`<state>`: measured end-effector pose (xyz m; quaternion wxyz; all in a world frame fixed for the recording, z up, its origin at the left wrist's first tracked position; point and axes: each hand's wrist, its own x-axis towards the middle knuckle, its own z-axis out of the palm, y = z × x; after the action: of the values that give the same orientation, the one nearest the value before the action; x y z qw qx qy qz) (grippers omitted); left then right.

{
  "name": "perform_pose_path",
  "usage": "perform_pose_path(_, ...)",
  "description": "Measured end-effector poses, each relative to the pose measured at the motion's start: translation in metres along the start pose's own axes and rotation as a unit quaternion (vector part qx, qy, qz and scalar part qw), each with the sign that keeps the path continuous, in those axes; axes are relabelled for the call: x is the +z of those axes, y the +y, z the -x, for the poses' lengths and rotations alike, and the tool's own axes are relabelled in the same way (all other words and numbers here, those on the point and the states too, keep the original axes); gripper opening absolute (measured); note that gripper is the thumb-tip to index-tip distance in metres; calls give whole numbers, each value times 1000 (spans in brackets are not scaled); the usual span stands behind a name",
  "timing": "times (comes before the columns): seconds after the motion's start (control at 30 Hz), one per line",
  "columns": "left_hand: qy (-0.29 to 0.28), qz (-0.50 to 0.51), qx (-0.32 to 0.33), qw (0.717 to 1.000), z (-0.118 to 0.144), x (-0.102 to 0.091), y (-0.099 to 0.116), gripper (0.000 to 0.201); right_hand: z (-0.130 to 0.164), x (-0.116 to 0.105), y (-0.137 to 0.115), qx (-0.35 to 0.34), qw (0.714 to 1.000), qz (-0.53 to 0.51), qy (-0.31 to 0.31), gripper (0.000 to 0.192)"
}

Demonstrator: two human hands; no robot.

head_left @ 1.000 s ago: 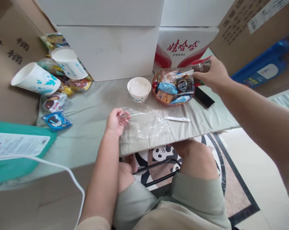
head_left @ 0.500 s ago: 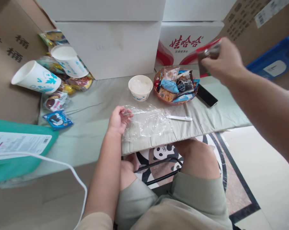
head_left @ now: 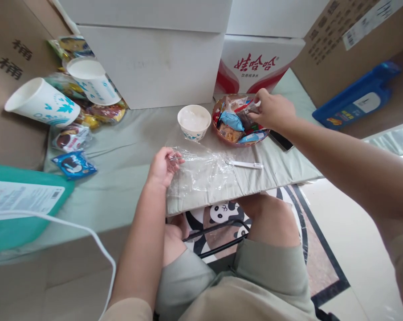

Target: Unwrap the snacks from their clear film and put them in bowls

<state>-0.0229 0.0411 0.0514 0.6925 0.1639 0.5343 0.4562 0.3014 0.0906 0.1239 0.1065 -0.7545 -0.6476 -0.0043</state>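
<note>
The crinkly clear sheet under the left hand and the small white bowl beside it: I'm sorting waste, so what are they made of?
The crinkly clear sheet looks like thin plastic film: see-through, glossy, wrinkled, with the cloth showing through. The left hand pinches its edge. The small white bowl is probably coated paper, judging by its matt white wall with blue print, like the paper cups nearby; thin plastic cannot be ruled out.
</note>
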Motion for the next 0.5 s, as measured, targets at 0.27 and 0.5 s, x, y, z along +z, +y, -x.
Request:
perform_pose_path(0.27, 19, -7, 24, 1000, -9, -1, -4, 20, 11, -23, -28, 23, 996, 87, -25, 33)
perform_pose_path(0.5, 68, -144, 124, 979, -9, -15, -9, 24, 146, 43, -38, -327, 930, -124, -109, 59)
